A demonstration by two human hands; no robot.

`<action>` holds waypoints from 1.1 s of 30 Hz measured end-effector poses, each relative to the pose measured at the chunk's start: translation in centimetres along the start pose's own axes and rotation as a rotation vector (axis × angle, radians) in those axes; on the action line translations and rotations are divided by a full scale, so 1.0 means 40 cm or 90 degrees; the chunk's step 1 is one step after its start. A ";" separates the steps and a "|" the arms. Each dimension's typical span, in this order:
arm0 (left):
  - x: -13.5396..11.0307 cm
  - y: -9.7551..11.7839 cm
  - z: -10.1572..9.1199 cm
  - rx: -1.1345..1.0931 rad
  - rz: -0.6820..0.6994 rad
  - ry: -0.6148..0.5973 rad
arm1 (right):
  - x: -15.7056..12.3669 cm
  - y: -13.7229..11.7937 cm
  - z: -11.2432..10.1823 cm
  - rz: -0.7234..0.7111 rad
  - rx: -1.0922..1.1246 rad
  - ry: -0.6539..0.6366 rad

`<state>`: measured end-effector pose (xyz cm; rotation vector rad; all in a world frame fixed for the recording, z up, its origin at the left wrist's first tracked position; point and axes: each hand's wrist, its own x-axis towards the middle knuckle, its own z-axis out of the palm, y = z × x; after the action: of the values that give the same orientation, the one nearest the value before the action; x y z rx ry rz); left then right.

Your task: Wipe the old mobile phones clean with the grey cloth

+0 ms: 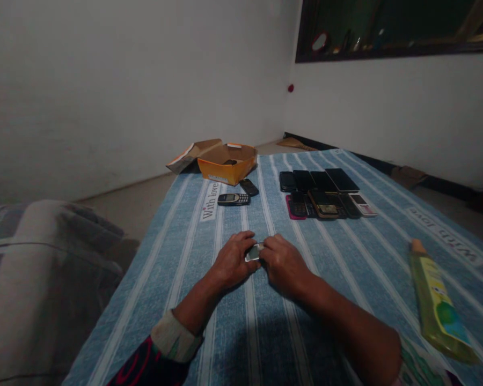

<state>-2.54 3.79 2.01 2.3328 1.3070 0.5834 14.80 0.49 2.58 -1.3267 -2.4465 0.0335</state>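
Note:
Between my two hands is a small mobile phone point(253, 252) with a pale body and a greyish screen. My left hand point(234, 258) grips its left end, thumb below and fingers above. The right end is covered by the closed fingers of my right hand point(282, 262). Beyond my hands, a dark keypad phone point(233, 199) lies sideways on the striped cloth. Another dark phone point(248, 187) rests at an angle beside an open orange cardboard box point(221, 170), which has a dark item inside.
Several phones lie in two rows at the back right, among them a large black one point(342, 180) and a white one point(363, 205). A bottle of yellow-green liquid point(440, 305) lies at the right. Left of the cloth-covered surface point(177, 257) sits a grey fabric-covered piece point(44, 289).

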 end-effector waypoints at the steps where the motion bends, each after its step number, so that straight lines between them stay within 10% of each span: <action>1: 0.000 -0.002 0.002 0.000 0.003 0.002 | -0.001 -0.012 0.002 -0.018 0.002 0.000; 10: -0.002 0.021 -0.008 0.014 -0.025 -0.008 | 0.008 0.029 -0.025 0.109 -0.067 -0.014; 17: -0.001 0.007 0.007 0.019 -0.014 0.018 | 0.003 -0.034 0.016 -0.015 -0.013 0.030; 24: -0.002 0.029 0.001 0.037 -0.042 0.013 | 0.018 0.052 -0.006 0.136 -0.074 0.028; 33: -0.004 0.023 0.014 0.027 -0.021 0.049 | 0.025 0.011 0.030 -0.009 0.005 0.107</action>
<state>-1.68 3.12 2.00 2.3397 1.4025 0.6479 14.28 1.75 1.69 -1.2547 -2.3129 -0.0683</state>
